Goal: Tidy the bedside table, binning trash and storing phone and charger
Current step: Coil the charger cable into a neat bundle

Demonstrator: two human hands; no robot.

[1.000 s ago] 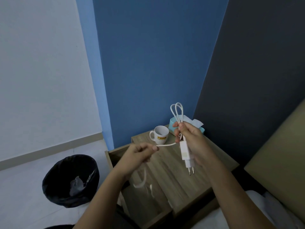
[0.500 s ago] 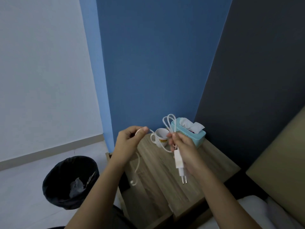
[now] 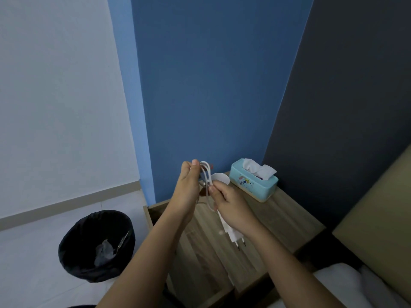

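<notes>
Head view: both hands' fingers (image 3: 194, 166) clamped on coiled charger cable (image 3: 207, 174), mug (image 3: 220, 179) mostly hidden behind.

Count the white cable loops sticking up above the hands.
2 loops of the white charger cable show, side by side, pinched between the left hand and right hand, in front of the white mug. More turns may be hidden inside the fists.
</notes>
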